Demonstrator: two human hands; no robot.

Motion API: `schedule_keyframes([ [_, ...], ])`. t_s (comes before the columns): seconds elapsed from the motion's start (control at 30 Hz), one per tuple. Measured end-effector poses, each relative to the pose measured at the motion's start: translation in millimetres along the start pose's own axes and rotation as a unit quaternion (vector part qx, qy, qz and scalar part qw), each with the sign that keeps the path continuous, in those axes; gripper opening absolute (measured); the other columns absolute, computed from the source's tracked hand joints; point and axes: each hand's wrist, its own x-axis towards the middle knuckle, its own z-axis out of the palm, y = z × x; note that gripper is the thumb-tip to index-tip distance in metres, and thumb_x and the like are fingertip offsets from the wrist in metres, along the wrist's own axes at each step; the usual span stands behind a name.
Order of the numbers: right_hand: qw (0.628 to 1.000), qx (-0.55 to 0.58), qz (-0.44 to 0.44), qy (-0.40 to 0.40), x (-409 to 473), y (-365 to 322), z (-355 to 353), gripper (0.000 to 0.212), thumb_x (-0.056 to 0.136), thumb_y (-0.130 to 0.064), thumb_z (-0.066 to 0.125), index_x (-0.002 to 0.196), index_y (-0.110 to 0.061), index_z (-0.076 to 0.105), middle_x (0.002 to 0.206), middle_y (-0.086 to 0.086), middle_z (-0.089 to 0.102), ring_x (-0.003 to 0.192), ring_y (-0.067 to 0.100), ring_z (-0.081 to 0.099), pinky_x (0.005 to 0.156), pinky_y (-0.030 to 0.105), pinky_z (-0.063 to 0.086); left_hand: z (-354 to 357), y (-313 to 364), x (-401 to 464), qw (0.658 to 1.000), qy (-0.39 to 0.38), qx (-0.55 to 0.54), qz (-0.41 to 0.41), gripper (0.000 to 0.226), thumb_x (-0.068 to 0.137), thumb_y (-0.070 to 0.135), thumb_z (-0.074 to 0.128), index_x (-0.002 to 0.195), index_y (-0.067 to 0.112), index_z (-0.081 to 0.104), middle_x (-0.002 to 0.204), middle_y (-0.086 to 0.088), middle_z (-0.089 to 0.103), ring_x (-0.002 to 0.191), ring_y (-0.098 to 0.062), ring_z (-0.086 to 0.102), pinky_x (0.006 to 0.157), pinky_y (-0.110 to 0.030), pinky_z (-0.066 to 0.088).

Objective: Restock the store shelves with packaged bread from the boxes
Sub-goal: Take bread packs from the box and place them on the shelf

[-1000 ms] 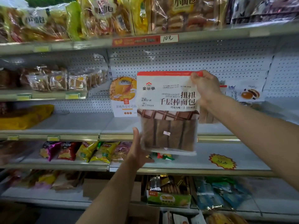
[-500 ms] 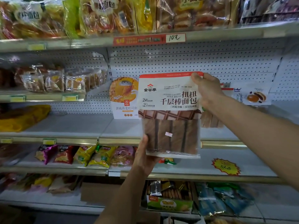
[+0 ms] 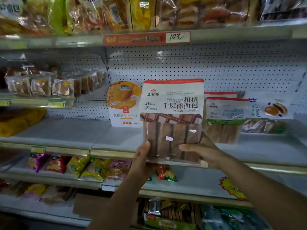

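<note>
Both hands grasp one chocolate stick bread bag (image 3: pixel 172 120) mid-frame: left hand (image 3: pixel 142 161) at its lower left, right hand (image 3: pixel 205 151) lower right.

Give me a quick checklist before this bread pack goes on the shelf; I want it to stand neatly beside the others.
1. Both hands on the pack: ok. The left hand and right hand grip the bottom corners of the bread pack.
2. Pack upright, label forward: ok.
3. Free space on the shelf: ok, bare surface behind the pack.
4. Matching packs nearby: ok, standing just to the right.
5. Orange-label pack out of the way: cannot tell, partly hidden.
6. Seal intact: cannot tell.
</note>
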Motion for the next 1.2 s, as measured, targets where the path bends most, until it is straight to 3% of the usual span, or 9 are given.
schedule_keyframes([
  [0.27, 0.998, 0.007, 0.038, 0.049, 65, 56, -30, 0.082, 0.049, -0.022, 0.095, 0.122, -0.017, 0.058, 0.110, 0.000, 0.073, 0.102, 0.017, 0.070, 0.089, 0.041, 0.057, 2, -9, 69, 0.982, 0.088, 0.157, -0.050, 0.088, 0.054, 0.032, 0.093, 0.126, 0.012, 0.046, 0.119, -0.020, 0.063, 0.096, -0.032, 0.072, 0.079, -0.040, 0.061],
  [0.4, 0.995, -0.014, 0.060, 0.077, 99, 74, -37, 0.056, 0.061, -0.011, 0.090, 0.112, -0.010, 0.066, 0.095, -0.002, 0.075, 0.088, 0.013, 0.071, 0.065, 0.016, 0.055, -8, -21, 109, 0.973, 0.109, 0.199, -0.030, 0.076, 0.062, 0.019, 0.094, 0.123, 0.007, 0.049, 0.109, -0.014, 0.068, 0.090, -0.022, 0.073, 0.072, -0.031, 0.061],
  [0.5, 0.993, -0.044, 0.088, 0.069, 121, 87, -43, 0.039, 0.069, -0.016, 0.087, 0.102, -0.012, 0.067, 0.089, -0.002, 0.071, 0.078, 0.009, 0.065, 0.052, 0.017, 0.048, -19, -27, 146, 0.965, 0.094, 0.245, -0.024, 0.087, 0.056, 0.035, 0.097, 0.123, 0.000, 0.054, 0.114, -0.022, 0.068, 0.096, -0.028, 0.072, 0.080, -0.040, 0.061],
  [0.6, 0.989, -0.059, 0.111, 0.077, 147, 106, -50, 0.037, 0.069, -0.024, 0.087, 0.099, -0.011, 0.068, 0.090, 0.004, 0.070, 0.082, 0.015, 0.064, 0.056, 0.025, 0.046, -31, -40, 177, 0.955, 0.104, 0.277, -0.026, 0.095, 0.051, 0.047, 0.097, 0.123, 0.003, 0.055, 0.118, -0.021, 0.066, 0.102, -0.030, 0.069, 0.086, -0.047, 0.059],
  [0.73, 0.986, -0.051, 0.120, 0.105, 181, 128, -53, 0.034, 0.064, -0.019, 0.090, 0.092, -0.013, 0.071, 0.087, 0.003, 0.073, 0.080, 0.018, 0.068, 0.059, 0.025, 0.048, -33, -50, 204, 0.957, 0.132, 0.259, -0.014, 0.085, 0.053, 0.036, 0.096, 0.123, 0.019, 0.050, 0.116, -0.003, 0.065, 0.104, -0.020, 0.065, 0.090, -0.040, 0.057],
  [0.87, 0.984, -0.055, 0.118, 0.123, 206, 147, -57, 0.027, 0.064, -0.011, 0.089, 0.085, -0.011, 0.072, 0.077, 0.000, 0.073, 0.069, 0.011, 0.070, 0.053, 0.020, 0.050, -40, -68, 231, 0.960, 0.143, 0.240, -0.016, 0.074, 0.061, 0.026, 0.094, 0.120, 0.019, 0.051, 0.113, -0.003, 0.066, 0.103, -0.019, 0.066, 0.091, -0.040, 0.057],
  [0.97, 0.983, -0.041, 0.116, 0.134, 221, 158, -60, 0.032, 0.065, -0.008, 0.088, 0.091, -0.009, 0.071, 0.080, 0.001, 0.072, 0.064, 0.006, 0.068, 0.048, 0.015, 0.048, -45, -79, 247, 0.957, 0.144, 0.248, -0.029, 0.080, 0.059, 0.034, 0.094, 0.124, 0.022, 0.049, 0.117, -0.003, 0.064, 0.106, -0.021, 0.064, 0.093, -0.041, 0.056],
  [1.1, 0.984, -0.032, 0.110, 0.139, 237, 177, -61, 0.042, 0.065, -0.007, 0.088, 0.102, -0.007, 0.069, 0.091, 0.005, 0.073, 0.081, 0.016, 0.071, 0.061, 0.023, 0.054, -53, -94, 267, 0.924, 0.181, 0.334, -0.040, 0.091, 0.039, 0.069, 0.086, 0.116, 0.036, 0.050, 0.121, -0.004, 0.059, 0.112, -0.027, 0.057, 0.096, -0.045, 0.053],
  [1.2, 0.985, -0.028, 0.103, 0.133, 248, 186, -57, 0.040, 0.068, 0.001, 0.084, 0.104, -0.007, 0.067, 0.087, 0.000, 0.071, 0.071, 0.008, 0.068, 0.055, 0.017, 0.053, -55, -98, 277, 0.924, 0.195, 0.328, -0.026, 0.099, 0.044, 0.064, 0.086, 0.129, 0.028, 0.050, 0.126, -0.006, 0.055, 0.111, -0.025, 0.058, 0.097, -0.041, 0.053],
])
